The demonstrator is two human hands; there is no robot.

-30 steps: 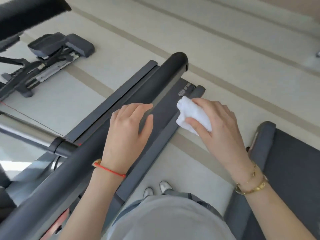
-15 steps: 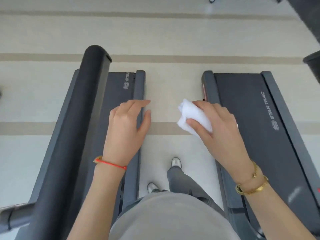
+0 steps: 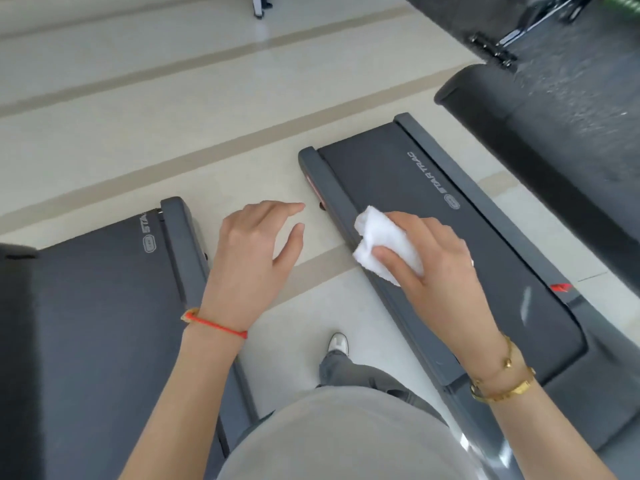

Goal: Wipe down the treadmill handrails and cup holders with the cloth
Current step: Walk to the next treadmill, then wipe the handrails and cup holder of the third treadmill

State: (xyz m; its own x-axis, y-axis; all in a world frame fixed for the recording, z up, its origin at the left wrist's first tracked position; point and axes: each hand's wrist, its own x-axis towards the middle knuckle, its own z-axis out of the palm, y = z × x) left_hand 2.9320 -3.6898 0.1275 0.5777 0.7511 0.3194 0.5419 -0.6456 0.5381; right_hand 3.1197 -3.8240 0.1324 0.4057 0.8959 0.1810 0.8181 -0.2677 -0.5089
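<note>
— Here, right hand (image 3: 438,268): fingers and thumb curled round bunched white cloth (image 3: 382,245), held in the air above right treadmill deck (image 3: 398,178)'s near side rail.

— And left hand (image 3: 254,244)?

— Relaxed, fingers loosely extended, holding nothing, above pale floor (image 3: 207,98) between two decks. Black padded handrail (image 3: 540,133) at upper right, well apart from cloth.

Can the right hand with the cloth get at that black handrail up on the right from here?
Probably yes. The right hand grips the cloth above the treadmill deck, and nothing stands between it and the black handrail further up and right. How far off the rail is cannot be told, so a step may be needed.
</note>
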